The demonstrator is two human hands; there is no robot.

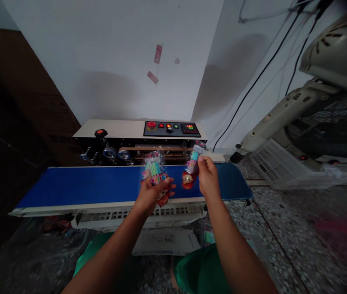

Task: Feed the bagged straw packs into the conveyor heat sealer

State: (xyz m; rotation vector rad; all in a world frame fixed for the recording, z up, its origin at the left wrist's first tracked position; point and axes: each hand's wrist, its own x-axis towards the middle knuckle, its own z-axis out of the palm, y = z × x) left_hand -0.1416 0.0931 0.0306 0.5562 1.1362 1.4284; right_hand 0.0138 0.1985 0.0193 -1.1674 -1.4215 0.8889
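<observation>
My left hand (pixel 151 192) is closed around clear plastic packets (pixel 155 168) with light green and blue sticks inside and a printed red-haired cartoon figure. They hang over the front half of a blue conveyor belt (pixel 84 185). To the right, my right hand (pixel 208 175) pinches the edge of one similar packet (pixel 192 163), its figure end pointing down and its other end up near the sealing machine. Behind the belt stands that band sealing machine (pixel 115 132), with rollers and a brown band.
A control panel (pixel 171 129) with a red button and lit display tops the machine. At right are a white plastic crate (pixel 274 163) and a beige machine arm (pixel 271 118). A cardboard piece (pixel 167 241) lies below the belt; a black cable (pixel 253 85) runs along the wall.
</observation>
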